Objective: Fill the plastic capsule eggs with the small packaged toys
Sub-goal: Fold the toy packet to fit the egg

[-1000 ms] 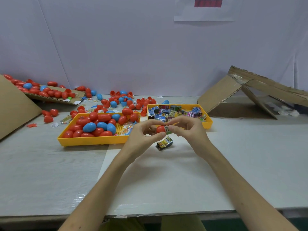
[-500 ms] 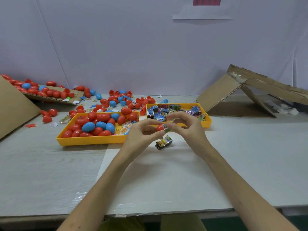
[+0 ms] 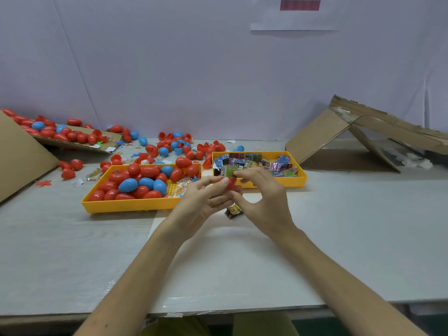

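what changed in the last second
The left hand and right hand tipped the red egg half up, so the toy packet now pokes out above it, not to its right. Both kept hold; the loose packet on the table, the egg tray and the packet tray stayed put.

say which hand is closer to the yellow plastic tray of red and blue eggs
Left. The left hand sits by the near right corner of the yellow plastic egg tray; the right hand is farther right, beyond it.
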Demonstrator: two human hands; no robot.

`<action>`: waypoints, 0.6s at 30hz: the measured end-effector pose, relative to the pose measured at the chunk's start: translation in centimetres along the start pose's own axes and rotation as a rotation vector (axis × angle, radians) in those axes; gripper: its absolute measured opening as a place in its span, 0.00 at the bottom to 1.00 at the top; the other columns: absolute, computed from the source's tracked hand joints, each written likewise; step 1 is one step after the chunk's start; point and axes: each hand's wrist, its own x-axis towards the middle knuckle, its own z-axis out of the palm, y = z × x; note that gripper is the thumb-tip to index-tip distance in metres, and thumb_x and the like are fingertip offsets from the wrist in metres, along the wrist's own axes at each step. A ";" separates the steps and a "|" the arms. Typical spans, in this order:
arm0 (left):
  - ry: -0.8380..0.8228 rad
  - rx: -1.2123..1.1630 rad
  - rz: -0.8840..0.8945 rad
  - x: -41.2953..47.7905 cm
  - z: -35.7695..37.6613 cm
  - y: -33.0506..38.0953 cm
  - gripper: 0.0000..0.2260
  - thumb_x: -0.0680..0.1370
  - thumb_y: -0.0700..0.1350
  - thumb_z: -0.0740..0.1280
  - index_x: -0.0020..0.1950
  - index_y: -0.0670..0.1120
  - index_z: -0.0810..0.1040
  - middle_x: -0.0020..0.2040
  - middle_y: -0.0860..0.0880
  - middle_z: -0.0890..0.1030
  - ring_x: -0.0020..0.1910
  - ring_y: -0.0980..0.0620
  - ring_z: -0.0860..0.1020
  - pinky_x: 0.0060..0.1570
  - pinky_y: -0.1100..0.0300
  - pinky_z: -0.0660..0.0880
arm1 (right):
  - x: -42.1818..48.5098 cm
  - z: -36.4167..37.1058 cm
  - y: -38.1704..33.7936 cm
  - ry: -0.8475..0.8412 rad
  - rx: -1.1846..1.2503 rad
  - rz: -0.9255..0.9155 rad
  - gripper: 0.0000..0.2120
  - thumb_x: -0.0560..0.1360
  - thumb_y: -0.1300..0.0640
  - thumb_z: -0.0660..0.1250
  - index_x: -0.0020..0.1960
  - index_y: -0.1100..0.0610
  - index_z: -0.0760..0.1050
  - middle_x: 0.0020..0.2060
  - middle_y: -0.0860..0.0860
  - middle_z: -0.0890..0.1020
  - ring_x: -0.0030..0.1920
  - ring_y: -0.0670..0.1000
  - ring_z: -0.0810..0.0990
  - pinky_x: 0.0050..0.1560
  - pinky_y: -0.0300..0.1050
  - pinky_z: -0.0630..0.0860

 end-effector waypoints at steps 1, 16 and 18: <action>-0.002 0.001 -0.010 0.0 0.0 0.0 0.21 0.76 0.45 0.70 0.66 0.35 0.75 0.58 0.36 0.84 0.60 0.39 0.82 0.60 0.52 0.80 | 0.0 0.0 0.0 0.015 -0.011 -0.004 0.16 0.71 0.61 0.78 0.57 0.60 0.82 0.51 0.51 0.83 0.51 0.47 0.81 0.54 0.46 0.79; -0.071 -0.009 -0.054 0.2 -0.3 -0.3 0.18 0.83 0.50 0.64 0.67 0.39 0.76 0.64 0.38 0.81 0.64 0.42 0.80 0.62 0.50 0.79 | -0.1 0.2 0.0 0.086 -0.019 -0.051 0.12 0.71 0.68 0.76 0.54 0.64 0.84 0.49 0.55 0.84 0.51 0.49 0.82 0.56 0.36 0.77; -0.084 -0.007 -0.055 0.2 -0.4 -0.4 0.16 0.84 0.50 0.63 0.67 0.41 0.76 0.64 0.39 0.81 0.64 0.41 0.80 0.64 0.49 0.78 | -0.1 0.2 -0.1 0.093 -0.015 -0.061 0.12 0.71 0.69 0.76 0.54 0.64 0.84 0.49 0.55 0.84 0.50 0.49 0.81 0.55 0.37 0.77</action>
